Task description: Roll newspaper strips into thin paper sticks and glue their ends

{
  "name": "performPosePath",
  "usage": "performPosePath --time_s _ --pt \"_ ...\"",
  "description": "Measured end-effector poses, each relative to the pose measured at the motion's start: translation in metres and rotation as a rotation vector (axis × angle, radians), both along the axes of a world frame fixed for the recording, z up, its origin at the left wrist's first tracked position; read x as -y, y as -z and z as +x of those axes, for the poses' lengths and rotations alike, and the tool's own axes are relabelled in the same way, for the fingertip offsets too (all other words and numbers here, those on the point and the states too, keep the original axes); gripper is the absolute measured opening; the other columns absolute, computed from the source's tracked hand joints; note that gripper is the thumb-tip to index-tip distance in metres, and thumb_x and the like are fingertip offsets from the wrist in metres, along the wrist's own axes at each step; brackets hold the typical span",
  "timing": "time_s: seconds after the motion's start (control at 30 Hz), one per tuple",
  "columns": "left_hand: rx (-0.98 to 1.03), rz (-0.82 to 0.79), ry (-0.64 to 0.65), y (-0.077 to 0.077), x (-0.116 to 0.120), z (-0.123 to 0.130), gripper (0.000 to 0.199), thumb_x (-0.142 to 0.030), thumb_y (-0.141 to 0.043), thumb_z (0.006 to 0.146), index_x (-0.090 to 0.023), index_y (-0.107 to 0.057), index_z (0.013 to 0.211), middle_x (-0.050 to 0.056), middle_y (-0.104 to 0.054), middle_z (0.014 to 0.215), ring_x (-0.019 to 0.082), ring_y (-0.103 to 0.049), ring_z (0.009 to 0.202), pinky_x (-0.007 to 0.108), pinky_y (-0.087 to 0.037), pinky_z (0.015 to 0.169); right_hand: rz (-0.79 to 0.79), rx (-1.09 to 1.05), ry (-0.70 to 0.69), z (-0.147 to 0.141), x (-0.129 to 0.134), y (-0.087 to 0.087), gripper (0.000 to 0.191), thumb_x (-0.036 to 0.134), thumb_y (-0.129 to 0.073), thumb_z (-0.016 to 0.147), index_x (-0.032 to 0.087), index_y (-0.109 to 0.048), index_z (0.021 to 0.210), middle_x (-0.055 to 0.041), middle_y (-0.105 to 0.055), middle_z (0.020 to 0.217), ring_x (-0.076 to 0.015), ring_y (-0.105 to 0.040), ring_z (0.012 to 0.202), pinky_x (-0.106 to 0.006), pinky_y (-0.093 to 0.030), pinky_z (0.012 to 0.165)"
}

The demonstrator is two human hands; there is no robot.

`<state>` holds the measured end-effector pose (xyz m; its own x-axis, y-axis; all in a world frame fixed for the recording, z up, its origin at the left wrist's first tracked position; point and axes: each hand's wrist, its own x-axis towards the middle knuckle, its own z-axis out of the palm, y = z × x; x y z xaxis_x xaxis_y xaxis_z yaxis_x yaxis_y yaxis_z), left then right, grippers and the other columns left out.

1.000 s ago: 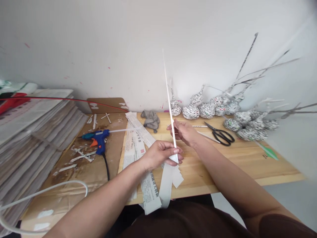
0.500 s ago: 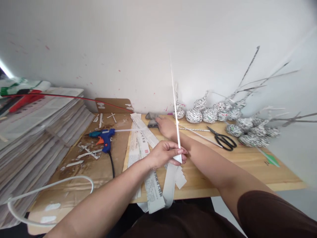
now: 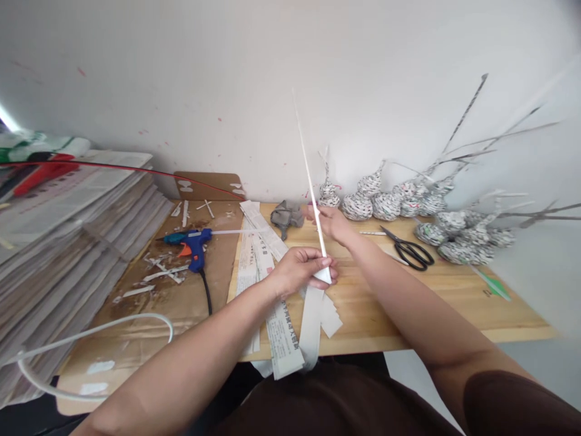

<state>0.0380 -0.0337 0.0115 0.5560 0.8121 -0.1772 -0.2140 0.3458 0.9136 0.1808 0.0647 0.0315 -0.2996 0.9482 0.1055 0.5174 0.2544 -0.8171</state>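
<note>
My left hand (image 3: 299,271) pinches the wide lower end of a thin white paper roll (image 3: 312,200), which points up and away, tapering. A pale paper strip (image 3: 311,324) hangs from that end toward my lap. Just behind the roll, my right hand (image 3: 327,222) is raised with its fingers bent close to the roll; whether they hold it is unclear. A crumpled grey cloth (image 3: 287,217) lies left of my right hand. Newspaper strips (image 3: 282,333) are spread on the table left of and below my left hand.
A blue glue gun (image 3: 196,245) lies on cardboard among paper scraps at the left, beside a tall newspaper stack (image 3: 122,242). Black scissors (image 3: 412,251) lie at the right. Woven paper gourd shapes (image 3: 385,204) line the wall, with long stems sticking out.
My right hand has moved off the grey cloth, rightward and back to the paper roll. The roll now leans more to the left, still in my left hand.
</note>
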Motion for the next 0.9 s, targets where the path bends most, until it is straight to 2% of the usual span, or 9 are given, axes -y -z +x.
performPosePath --time_s 0.07,0.13,0.2,0.4,0.53,0.6,0.67,0.73,0.9 --pt "-0.010 -0.010 -0.015 0.001 0.000 0.001 0.035 -0.040 -0.073 0.072 -0.010 -0.067 0.090 0.009 -0.070 0.079 0.017 -0.068 0.072 0.028 -0.056 0.063 -0.192 -0.129 -0.144 0.016 0.020 -0.010 0.058 0.059 -0.036 0.091 0.016 -0.073 0.101 -0.0102 -0.068 0.093 -0.0200 -0.059 0.088 -0.032 -0.045 0.075" --pt "-0.017 0.011 -0.013 0.003 0.000 0.001 0.035 -0.041 -0.072 0.073 -0.010 -0.067 0.090 0.009 -0.070 0.079 0.017 -0.068 0.072 0.028 -0.056 0.063 -0.310 -0.237 -0.271 0.025 0.037 -0.015 0.051 0.057 -0.045 0.088 0.016 -0.073 0.101 -0.0081 -0.067 0.085 -0.0162 -0.057 0.078 -0.029 -0.044 0.070" --pt "-0.039 0.055 0.000 0.007 0.000 0.002 0.035 -0.042 -0.071 0.074 -0.011 -0.068 0.091 0.009 -0.070 0.081 0.017 -0.068 0.074 0.028 -0.056 0.063 -0.359 -0.317 -0.328 0.027 0.048 -0.014 0.041 0.051 -0.058 0.083 0.016 -0.074 0.099 -0.0051 -0.065 0.076 -0.0131 -0.055 0.070 -0.027 -0.043 0.066" --pt "-0.151 0.161 0.028 0.018 -0.002 0.002 0.032 -0.042 -0.070 0.074 -0.012 -0.070 0.086 0.007 -0.069 0.081 0.015 -0.065 0.076 0.029 -0.057 0.069 -0.273 -0.402 -0.182 0.021 0.052 0.002 0.032 0.046 -0.070 0.074 0.015 -0.075 0.080 -0.0014 -0.060 0.067 -0.0082 -0.042 0.056 -0.024 -0.033 0.053" --pt "-0.190 0.169 0.046 0.015 -0.001 0.001 0.033 -0.044 -0.067 0.076 -0.012 -0.070 0.082 0.008 -0.069 0.082 0.016 -0.065 0.077 0.030 -0.057 0.069 -0.171 -0.324 -0.088 0.023 0.057 -0.002 0.028 0.044 -0.074 0.071 0.016 -0.074 0.073 0.0037 -0.046 0.054 -0.0073 -0.035 0.052 -0.023 -0.024 0.048" --pt "-0.188 0.151 0.058 0.010 0.001 0.001 0.034 -0.045 -0.068 0.075 -0.012 -0.071 0.084 0.009 -0.070 0.082 0.017 -0.065 0.079 0.030 -0.056 0.069 -0.207 -0.353 -0.133 0.025 0.059 -0.006 0.030 0.046 -0.069 0.075 0.016 -0.074 0.079 0.0033 -0.046 0.055 -0.0073 -0.036 0.052 -0.023 -0.025 0.047" --pt "-0.176 0.112 0.070 0.005 0.003 0.001 0.035 -0.045 -0.069 0.074 -0.012 -0.071 0.088 0.009 -0.071 0.083 0.019 -0.067 0.080 0.031 -0.056 0.069 -0.295 -0.417 -0.242 0.027 0.060 -0.008 0.033 0.045 -0.065 0.079 0.016 -0.074 0.090 0.0018 -0.051 0.059 -0.0073 -0.039 0.052 -0.022 -0.027 0.047" --pt "-0.157 0.072 0.084 0.001 0.005 0.001 0.038 -0.045 -0.070 0.073 -0.012 -0.070 0.092 0.011 -0.071 0.085 0.020 -0.068 0.081 0.032 -0.056 0.070 -0.361 -0.472 -0.322 0.030 0.058 -0.007 0.030 0.042 -0.067 0.079 0.015 -0.073 0.093 0.0012 -0.054 0.060 -0.0066 -0.040 0.051 -0.021 -0.028 0.046" --pt "-0.140 0.080 0.110 0.001 0.007 0.002 0.035 -0.042 -0.070 0.074 -0.012 -0.069 0.089 0.011 -0.071 0.084 0.021 -0.068 0.081 0.034 -0.056 0.071 -0.397 -0.573 -0.257 0.031 0.053 0.001 0.020 0.034 -0.075 0.072 0.014 -0.071 0.076 0.0014 -0.054 0.057 -0.0056 -0.041 0.049 -0.019 -0.025 0.043"
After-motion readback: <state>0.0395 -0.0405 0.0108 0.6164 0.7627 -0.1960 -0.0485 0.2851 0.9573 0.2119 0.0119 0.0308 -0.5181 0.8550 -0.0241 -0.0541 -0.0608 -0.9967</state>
